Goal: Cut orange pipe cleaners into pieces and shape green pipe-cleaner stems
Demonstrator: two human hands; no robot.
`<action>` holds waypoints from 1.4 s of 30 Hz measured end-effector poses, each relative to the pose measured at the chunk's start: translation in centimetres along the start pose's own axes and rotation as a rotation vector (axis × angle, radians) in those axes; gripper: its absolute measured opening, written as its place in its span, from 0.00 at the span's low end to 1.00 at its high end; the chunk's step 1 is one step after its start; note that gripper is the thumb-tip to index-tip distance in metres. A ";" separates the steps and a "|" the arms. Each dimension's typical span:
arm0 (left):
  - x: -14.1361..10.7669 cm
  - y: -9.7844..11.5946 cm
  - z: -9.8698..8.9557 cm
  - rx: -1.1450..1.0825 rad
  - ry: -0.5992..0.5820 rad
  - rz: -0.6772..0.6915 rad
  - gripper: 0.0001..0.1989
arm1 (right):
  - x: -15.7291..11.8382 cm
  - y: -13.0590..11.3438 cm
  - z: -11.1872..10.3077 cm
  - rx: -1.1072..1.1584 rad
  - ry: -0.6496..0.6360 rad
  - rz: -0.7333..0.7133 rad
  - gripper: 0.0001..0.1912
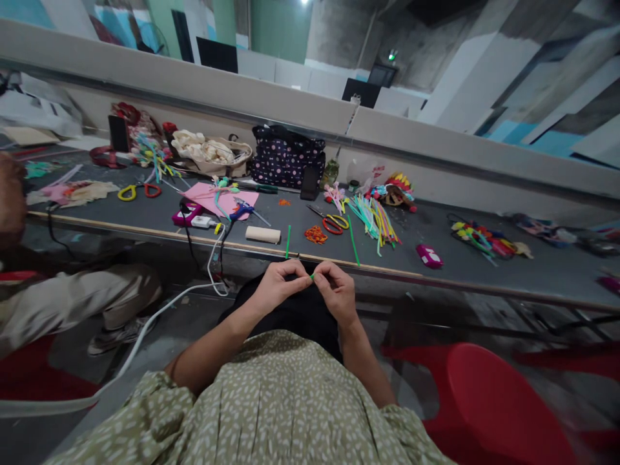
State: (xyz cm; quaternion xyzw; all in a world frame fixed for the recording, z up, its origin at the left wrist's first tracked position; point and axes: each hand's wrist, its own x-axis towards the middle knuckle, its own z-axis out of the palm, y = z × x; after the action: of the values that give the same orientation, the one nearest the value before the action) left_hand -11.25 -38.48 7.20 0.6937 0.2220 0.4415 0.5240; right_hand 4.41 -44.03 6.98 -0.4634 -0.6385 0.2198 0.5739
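Note:
Just in front of the table edge, my left hand (289, 279) and my right hand (333, 287) meet, thumbs and fingertips pinched together. Between them shows a bit of green pipe cleaner (312, 276); the fingers hide most of it. Straight green pipe cleaners (353, 241) lie on the table beyond my hands, one on each side of a small heap of orange-red bits (316, 234). Scissors with red and yellow handles (335, 223) rest behind that heap. To the right is a bundle of pastel pipe cleaners (375, 219). A beige cardboard-like roll (263, 234) lies to the left.
A blue glue gun (242, 209) lies by pink paper (198, 194), its cord hanging over the edge. A white cable (159, 313) runs down at left. A dotted bag (288, 157) stands at the back. Another person's leg (72, 297) is at left, a red chair (498, 400) at right.

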 end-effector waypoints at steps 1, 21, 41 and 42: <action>0.0 -0.1 0.1 -0.036 -0.004 -0.038 0.11 | 0.0 0.0 0.0 0.006 0.001 0.005 0.09; 0.4 -1.4 -0.7 -0.807 -0.327 -0.672 0.11 | 0.8 1.1 -0.3 0.083 -0.065 -0.029 0.09; 0.5 -0.5 -0.1 -0.519 -0.071 -0.425 0.09 | 0.8 0.5 -0.5 0.090 -0.091 0.046 0.10; 0.5 -0.3 0.1 -0.474 -0.042 -0.386 0.09 | 0.9 0.5 -0.5 0.082 -0.080 0.055 0.10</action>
State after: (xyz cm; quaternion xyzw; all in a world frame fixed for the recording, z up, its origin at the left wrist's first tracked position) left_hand -10.92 -38.03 7.05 0.5060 0.2296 0.3587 0.7500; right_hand 5.12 -43.18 7.13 -0.4477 -0.6385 0.2797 0.5600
